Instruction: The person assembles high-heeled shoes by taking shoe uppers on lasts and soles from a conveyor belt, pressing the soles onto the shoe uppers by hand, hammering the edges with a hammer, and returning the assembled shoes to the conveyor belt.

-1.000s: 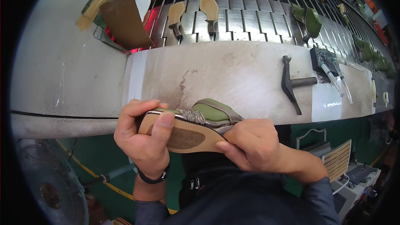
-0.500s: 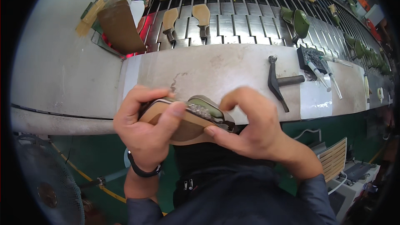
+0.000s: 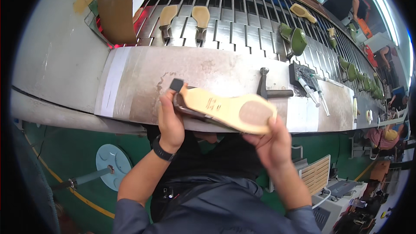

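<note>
I see the left hand (image 3: 172, 123) wrapped around the heel end of a heeled shoe (image 3: 223, 108), while the right hand (image 3: 275, 141) grasps its toe, thumb on the sole's rim. They hold it sole-up over the near edge of the tabletop (image 3: 203, 63). Just past the toe lies a hammer (image 3: 277, 93), near syringes (image 3: 308, 92) by a black block (image 3: 299, 71). Beyond, green shoes (image 3: 298, 42) sit on a slatted metal conveyor (image 3: 255, 37).

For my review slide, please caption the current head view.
Left hand by the heel, right hand at the toe, holding a shoe sole toward the camera.
</note>
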Available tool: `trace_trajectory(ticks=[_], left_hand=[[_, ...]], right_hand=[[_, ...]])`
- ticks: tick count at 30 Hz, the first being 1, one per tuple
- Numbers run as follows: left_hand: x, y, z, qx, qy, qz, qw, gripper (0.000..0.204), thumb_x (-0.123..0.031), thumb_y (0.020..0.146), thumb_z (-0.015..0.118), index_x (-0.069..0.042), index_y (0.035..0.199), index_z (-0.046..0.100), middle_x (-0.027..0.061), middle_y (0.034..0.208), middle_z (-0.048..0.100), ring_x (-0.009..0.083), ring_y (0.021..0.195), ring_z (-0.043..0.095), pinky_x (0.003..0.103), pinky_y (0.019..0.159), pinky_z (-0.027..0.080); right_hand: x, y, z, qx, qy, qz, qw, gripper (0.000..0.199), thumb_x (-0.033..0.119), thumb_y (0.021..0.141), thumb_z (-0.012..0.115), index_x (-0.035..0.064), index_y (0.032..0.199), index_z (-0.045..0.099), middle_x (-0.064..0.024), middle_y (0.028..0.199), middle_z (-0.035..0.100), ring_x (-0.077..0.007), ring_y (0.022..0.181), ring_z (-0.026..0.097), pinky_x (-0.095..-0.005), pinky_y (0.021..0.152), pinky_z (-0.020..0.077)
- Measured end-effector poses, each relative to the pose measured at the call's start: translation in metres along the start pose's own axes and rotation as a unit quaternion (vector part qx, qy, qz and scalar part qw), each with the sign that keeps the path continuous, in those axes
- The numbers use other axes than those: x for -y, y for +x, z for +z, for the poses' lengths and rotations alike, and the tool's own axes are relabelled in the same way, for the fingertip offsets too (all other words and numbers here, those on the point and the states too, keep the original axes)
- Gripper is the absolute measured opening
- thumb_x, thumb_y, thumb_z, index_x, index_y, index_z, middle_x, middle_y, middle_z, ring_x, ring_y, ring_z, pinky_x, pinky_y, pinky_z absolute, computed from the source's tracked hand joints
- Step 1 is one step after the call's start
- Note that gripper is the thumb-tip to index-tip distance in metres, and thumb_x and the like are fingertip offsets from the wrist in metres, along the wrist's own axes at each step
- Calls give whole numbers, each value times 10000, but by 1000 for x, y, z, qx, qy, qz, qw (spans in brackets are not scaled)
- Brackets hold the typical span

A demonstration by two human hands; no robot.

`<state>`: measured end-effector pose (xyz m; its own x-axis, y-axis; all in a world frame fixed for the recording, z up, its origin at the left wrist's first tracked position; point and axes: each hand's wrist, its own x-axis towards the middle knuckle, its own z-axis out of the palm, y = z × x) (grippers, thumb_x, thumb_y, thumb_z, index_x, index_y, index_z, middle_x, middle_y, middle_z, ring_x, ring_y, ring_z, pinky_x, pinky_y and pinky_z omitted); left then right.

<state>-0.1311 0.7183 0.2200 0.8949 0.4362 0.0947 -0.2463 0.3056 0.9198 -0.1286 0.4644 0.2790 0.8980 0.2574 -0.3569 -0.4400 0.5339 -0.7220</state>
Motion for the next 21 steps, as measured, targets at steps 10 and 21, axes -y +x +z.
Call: trace_trajectory(ticks=[10, 21], left_hand=[[-57, 40, 13, 293, 284, 202, 891, 984, -746, 1075, 133, 21, 967, 740, 141, 953, 714, 237, 904, 643, 366, 858, 484], [-40, 36, -5, 198, 164, 149, 955, 943, -717, 1092, 148, -1, 983, 753, 121, 984, 738, 240, 944, 642, 368, 890, 496]], right_hand=[[18, 6, 62, 143, -553, -311, 760, 591, 97, 810, 876, 34, 1359, 665, -84, 935, 728, -208, 741, 675, -359, 602, 506], [2, 18, 93, 211, -561, -586, 545, 329, -20, 779, 839, -89, 1082, 730, -88, 811, 667, -176, 622, 634, -302, 510, 516]])
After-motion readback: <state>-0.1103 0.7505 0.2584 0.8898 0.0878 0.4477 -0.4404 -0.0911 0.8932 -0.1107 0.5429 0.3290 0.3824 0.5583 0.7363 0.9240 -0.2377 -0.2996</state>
